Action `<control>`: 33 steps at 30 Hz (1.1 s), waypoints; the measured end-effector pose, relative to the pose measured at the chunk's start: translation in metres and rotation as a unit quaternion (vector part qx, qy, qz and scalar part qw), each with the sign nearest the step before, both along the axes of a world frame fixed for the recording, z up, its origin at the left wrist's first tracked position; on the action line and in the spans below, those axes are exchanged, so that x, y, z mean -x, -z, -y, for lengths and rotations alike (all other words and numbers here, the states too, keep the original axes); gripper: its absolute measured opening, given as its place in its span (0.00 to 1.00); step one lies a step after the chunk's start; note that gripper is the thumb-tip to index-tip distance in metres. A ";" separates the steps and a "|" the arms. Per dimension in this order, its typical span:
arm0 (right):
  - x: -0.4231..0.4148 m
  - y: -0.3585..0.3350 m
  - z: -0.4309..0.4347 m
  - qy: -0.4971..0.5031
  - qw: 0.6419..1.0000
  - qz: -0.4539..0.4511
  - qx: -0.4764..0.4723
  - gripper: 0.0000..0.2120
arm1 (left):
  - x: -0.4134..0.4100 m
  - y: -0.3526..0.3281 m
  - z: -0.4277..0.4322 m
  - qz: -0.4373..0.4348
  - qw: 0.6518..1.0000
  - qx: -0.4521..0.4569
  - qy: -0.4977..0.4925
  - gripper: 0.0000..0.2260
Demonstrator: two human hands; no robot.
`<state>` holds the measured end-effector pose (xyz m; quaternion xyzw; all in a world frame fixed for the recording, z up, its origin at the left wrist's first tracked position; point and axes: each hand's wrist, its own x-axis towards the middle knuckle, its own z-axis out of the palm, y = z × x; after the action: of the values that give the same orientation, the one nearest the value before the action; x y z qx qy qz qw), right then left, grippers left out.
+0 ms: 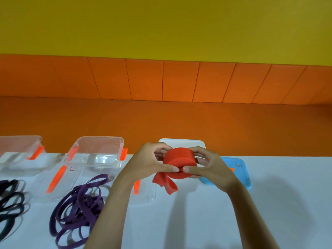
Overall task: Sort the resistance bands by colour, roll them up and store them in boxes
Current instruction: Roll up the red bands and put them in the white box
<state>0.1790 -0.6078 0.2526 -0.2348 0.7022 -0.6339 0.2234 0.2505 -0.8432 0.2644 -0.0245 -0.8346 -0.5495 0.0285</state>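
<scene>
step: rolling red resistance band [178, 165] | where: held above desk [269, 203], white container [181, 141] at its 12 o'clock | left hand [152, 162], right hand [210, 168]: fingers clamped on the roll | tip: hold the loose tail [167, 185] at 6 o'clock taut, edges flush

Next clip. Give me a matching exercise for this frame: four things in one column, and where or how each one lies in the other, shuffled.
1 red band
2 purple bands
3 black bands
4 blue lid

A loose at the left edge of the table
B rolled, gripped by left hand and right hand
C on the table, partly behind the right hand
D tangled heap before the open clear box

Pairs: 1-B, 2-D, 3-A, 4-C
</scene>
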 end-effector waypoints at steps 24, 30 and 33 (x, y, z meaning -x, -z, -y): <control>-0.006 0.015 -0.005 0.010 0.988 0.109 0.107 0.32 | -0.021 0.026 -0.013 0.018 0.983 -0.159 -0.093 0.20; -0.013 0.019 0.000 0.057 0.983 0.115 0.132 0.30 | -0.022 0.029 -0.021 0.012 0.976 -0.199 -0.088 0.22; -0.016 0.020 0.001 0.035 0.985 0.108 0.129 0.27 | -0.023 0.024 -0.013 -0.013 0.984 -0.152 -0.086 0.22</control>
<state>0.1954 -0.6089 0.2321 -0.1674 0.5937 -0.7484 0.2436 0.2734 -0.8305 0.2409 0.0450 -0.7398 -0.6653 0.0900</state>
